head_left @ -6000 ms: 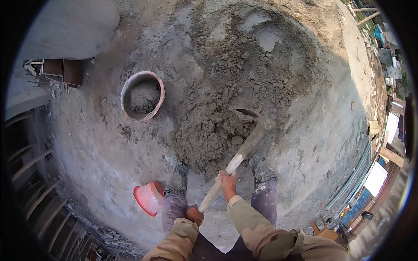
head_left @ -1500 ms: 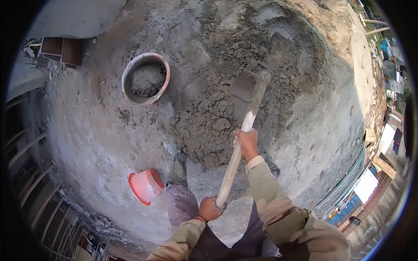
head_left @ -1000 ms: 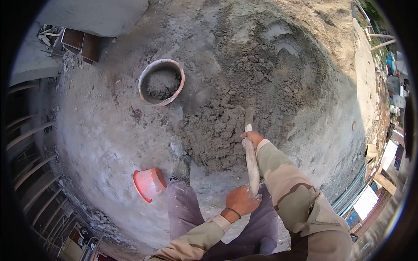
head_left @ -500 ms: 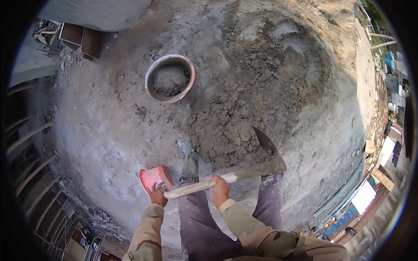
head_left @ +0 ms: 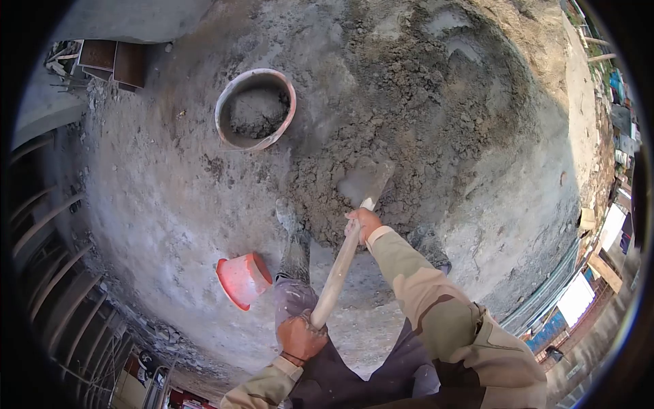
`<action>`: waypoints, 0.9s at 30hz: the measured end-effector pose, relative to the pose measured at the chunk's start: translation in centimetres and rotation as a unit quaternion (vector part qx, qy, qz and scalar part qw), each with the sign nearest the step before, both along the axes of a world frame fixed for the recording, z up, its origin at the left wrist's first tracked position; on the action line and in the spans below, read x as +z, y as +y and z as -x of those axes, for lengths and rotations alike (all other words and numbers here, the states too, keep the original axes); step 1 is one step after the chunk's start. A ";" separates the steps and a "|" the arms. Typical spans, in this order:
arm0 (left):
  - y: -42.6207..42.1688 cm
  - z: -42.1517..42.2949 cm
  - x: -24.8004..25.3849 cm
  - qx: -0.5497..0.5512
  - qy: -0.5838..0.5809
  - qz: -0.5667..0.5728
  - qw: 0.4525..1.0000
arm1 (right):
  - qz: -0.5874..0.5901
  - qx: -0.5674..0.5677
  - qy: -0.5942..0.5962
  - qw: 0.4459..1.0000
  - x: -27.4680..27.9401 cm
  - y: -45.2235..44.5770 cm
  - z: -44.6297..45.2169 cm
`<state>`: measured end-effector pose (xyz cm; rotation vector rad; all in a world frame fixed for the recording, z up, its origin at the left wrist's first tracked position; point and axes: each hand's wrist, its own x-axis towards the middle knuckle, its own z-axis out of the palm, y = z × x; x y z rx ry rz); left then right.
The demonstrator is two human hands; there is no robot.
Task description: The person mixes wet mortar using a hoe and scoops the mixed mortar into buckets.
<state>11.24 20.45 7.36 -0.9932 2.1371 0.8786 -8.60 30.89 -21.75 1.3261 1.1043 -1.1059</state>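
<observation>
Both my hands are wrapped round the wooden handle of a hoe (head_left: 337, 273). My left hand (head_left: 302, 339) grips the butt end, low in front of my legs. Farther up, close to the blade, my right hand (head_left: 363, 223) is closed on the same handle. The hoe's metal blade (head_left: 379, 180) is down in the heap of wet mortar (head_left: 429, 129), its lower part hidden by the mix. Left of the heap stands a round bucket (head_left: 255, 109) partly filled with mortar. A red bucket (head_left: 244, 279) lies tipped on its side near my left leg.
My boots (head_left: 294, 242) stand at the near edge of the mortar. Brown box-like pieces (head_left: 112, 63) sit at the upper left beside a concrete block. A row of curved bars (head_left: 44, 221) runs along the left edge. Pale sand (head_left: 538, 41) lies at upper right.
The hoe has swung from lying sideways across my legs to pointing forward, its blade now in the mortar. My right hand has moved forward, my left hand down and toward me.
</observation>
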 end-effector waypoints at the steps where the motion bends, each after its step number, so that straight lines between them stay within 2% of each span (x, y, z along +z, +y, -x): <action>1: 3.5 -0.1 0.1 0.041 -0.008 -0.025 0.999 | 0.006 0.039 0.045 0.998 -0.3 0.7 1.3; 2: 5.7 0.3 -1.2 0.080 0.003 -0.040 0.996 | 0.012 0.044 0.049 0.998 1.0 1.1 1.1; 4: 10.2 -0.9 -0.6 0.103 -0.022 -0.061 0.993 | -0.026 0.153 0.097 0.983 3.9 1.8 2.4; 6: 14.8 -5.0 -2.0 0.141 0.003 -0.153 0.978 | -0.041 0.208 0.159 0.964 8.9 0.6 5.0; 8: 14.1 -2.6 -3.7 0.078 0.027 -0.276 0.958 | -0.036 0.259 0.244 0.934 13.2 0.0 6.9; 10: 12.9 1.7 -7.2 0.123 0.141 -0.307 0.933 | -0.002 0.263 0.304 0.916 12.6 -2.5 12.4; 11: 11.7 4.5 -9.4 0.092 0.174 -0.261 0.945 | 0.002 0.270 0.357 0.894 12.1 -4.8 15.4; 12: 10.9 6.3 -12.5 0.036 0.179 -0.163 0.970 | -0.008 0.286 0.408 0.867 9.9 -7.0 18.2; 15: 4.4 13.9 -12.7 0.134 0.188 -0.140 0.963 | -0.016 0.354 0.469 0.809 2.7 -11.8 22.9; 17: 4.3 14.5 -12.0 0.209 0.105 -0.211 0.949 | -0.057 0.460 0.361 0.809 -2.2 -12.5 21.6; 19: 7.4 12.2 -10.2 0.216 0.041 -0.214 0.952 | -0.010 0.536 0.276 0.798 -8.3 -8.7 15.6; 20: 10.1 8.5 -9.6 0.196 0.037 -0.194 0.960 | 0.010 0.515 0.254 0.819 -5.0 -7.9 12.3; 21: 10.5 6.8 -8.4 0.191 0.018 -0.214 0.958 | -0.012 0.509 0.281 0.813 -1.3 -7.5 9.4; 22: 10.9 5.2 -7.2 0.185 -0.001 -0.232 0.955 | -0.029 0.522 0.278 0.806 -5.8 -4.3 6.4; 25: 5.6 0.6 -0.8 0.138 -0.106 -0.349 0.921 | -0.055 0.372 0.235 0.896 4.0 -3.2 1.9; 27: 2.0 -5.2 1.6 0.051 -0.035 -0.349 0.935 | -0.069 0.257 0.209 0.941 9.8 -2.8 -1.1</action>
